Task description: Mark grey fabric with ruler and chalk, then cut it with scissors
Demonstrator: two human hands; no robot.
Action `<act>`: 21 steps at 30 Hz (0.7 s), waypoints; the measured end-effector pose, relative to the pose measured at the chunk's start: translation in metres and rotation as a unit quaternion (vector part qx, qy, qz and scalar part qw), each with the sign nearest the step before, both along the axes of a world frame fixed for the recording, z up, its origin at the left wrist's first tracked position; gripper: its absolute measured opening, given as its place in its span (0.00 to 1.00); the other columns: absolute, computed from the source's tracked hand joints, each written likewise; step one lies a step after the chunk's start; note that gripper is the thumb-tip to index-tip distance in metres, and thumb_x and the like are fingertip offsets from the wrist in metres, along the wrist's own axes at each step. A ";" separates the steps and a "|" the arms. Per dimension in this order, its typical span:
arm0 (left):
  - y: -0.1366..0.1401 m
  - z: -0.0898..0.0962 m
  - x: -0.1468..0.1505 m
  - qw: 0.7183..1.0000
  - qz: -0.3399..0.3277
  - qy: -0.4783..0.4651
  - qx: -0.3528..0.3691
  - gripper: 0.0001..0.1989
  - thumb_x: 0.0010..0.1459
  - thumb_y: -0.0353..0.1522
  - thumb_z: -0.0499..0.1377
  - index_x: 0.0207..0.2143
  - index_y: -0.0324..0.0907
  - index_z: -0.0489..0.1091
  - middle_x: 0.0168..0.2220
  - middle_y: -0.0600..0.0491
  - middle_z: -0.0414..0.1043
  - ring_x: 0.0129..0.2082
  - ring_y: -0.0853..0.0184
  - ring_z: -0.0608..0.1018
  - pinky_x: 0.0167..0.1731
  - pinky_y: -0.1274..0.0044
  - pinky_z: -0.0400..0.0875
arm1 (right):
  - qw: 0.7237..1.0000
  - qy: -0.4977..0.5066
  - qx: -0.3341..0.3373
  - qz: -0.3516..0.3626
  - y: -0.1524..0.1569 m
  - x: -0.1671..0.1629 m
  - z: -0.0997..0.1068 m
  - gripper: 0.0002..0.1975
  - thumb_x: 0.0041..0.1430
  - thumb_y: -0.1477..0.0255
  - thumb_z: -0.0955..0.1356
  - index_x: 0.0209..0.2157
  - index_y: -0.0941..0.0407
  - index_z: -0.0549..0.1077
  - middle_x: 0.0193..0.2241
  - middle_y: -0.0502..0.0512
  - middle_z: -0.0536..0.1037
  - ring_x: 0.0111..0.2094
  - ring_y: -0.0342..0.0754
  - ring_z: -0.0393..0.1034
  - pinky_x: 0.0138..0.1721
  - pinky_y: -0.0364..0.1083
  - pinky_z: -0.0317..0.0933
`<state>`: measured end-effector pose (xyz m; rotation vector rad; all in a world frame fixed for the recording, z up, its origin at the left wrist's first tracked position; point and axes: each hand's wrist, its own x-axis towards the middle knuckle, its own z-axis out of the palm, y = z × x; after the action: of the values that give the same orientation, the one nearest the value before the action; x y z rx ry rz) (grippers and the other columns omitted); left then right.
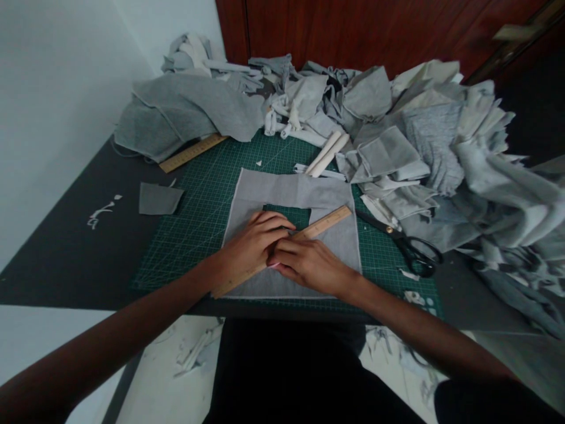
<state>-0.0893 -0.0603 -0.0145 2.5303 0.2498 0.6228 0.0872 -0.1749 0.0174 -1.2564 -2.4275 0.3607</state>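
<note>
A grey cloth (251,191) with pale edges lies flat before me, and the green mat shows through a four-sided opening in its middle. Across it, at a slant, rests a wooden ruler (329,221). My left hand (256,238) lies over the ruler's middle, fingers bent and pressed together, holding it down. Against it, my right hand (309,262) is closed in a pinch at the ruler's lower edge. A small pinkish sliver shows under its fingertips; I cannot make out what it is.
Black scissors (406,241) lie right of the cloth on the green cutting mat (189,235). Heaped grey fabric (388,153) fills the back and right. A second ruler (192,153) pokes out from under cloth at left, near a small grey scrap (159,199).
</note>
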 end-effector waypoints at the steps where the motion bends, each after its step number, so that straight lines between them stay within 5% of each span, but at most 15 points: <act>1: 0.001 0.000 0.000 1.000 -0.003 0.003 0.000 0.08 0.66 0.26 0.64 0.46 0.44 0.78 0.54 0.51 0.81 0.59 0.58 0.76 0.61 0.62 0.65 | 1.000 -0.011 0.002 0.002 0.000 -0.001 0.001 0.06 0.75 0.72 0.70 0.43 0.58 0.81 0.40 0.55 0.83 0.40 0.52 0.76 0.42 0.50 0.69; 10: 0.004 -0.001 0.000 1.000 -0.010 -0.003 0.001 0.13 0.67 0.25 0.61 0.51 0.43 0.79 0.55 0.49 0.81 0.61 0.56 0.77 0.64 0.61 0.64 | 0.999 -0.047 -0.024 0.011 0.006 0.006 0.011 0.08 0.77 0.73 0.67 0.43 0.57 0.80 0.41 0.55 0.84 0.40 0.51 0.78 0.36 0.48 0.63; 21: 0.005 0.003 0.000 0.999 -0.006 0.033 -0.006 0.13 0.68 0.23 0.57 0.45 0.43 0.80 0.56 0.50 0.81 0.62 0.57 0.76 0.65 0.59 0.64 | 0.998 -0.066 -0.018 -0.008 0.000 0.017 0.015 0.07 0.76 0.75 0.67 0.43 0.58 0.79 0.42 0.55 0.85 0.40 0.51 0.80 0.32 0.48 0.61</act>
<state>-0.0892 -0.0558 -0.0117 2.5416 0.2621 0.5323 0.1040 -0.1746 0.0324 -1.3536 -2.5295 0.3291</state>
